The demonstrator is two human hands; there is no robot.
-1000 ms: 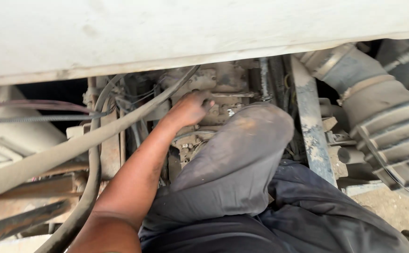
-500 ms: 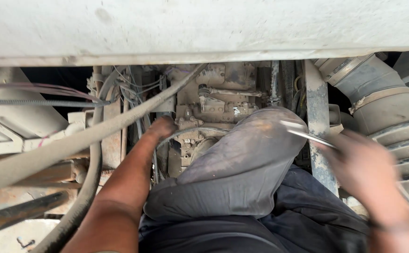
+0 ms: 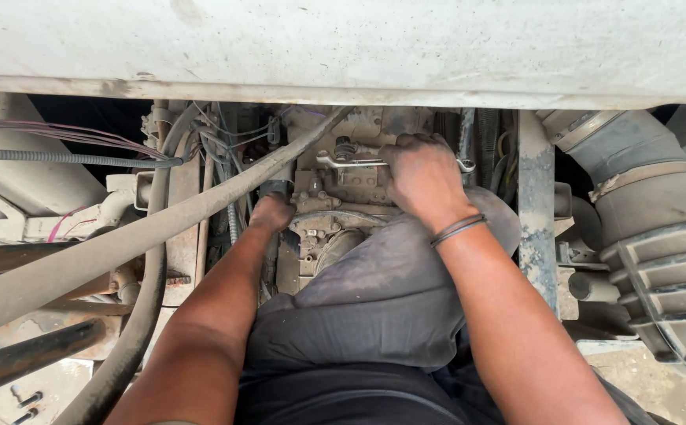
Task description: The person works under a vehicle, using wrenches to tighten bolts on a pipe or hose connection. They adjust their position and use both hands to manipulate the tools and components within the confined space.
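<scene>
under the truck, a tight spot for a wrench

dirty metal parts, hoses and wires fill the space below a pale panel (image 3: 343, 47). the right hand (image 3: 422, 177) is closed around the middle of a shiny wrench (image 3: 351, 163), which lies sideways with one end on a fitting on top of the grimy engine block (image 3: 335, 205). the left hand (image 3: 271, 212) is curled low against the block, beside a dark hose (image 3: 201, 206); i cannot tell what it holds. the wrench could slip off the greasy fitting, and knuckles could bang the hard metal. wires (image 3: 225, 138) sit close, so a quick jerk could snag them. a knee (image 3: 382, 283) crowds the arms too.
</scene>
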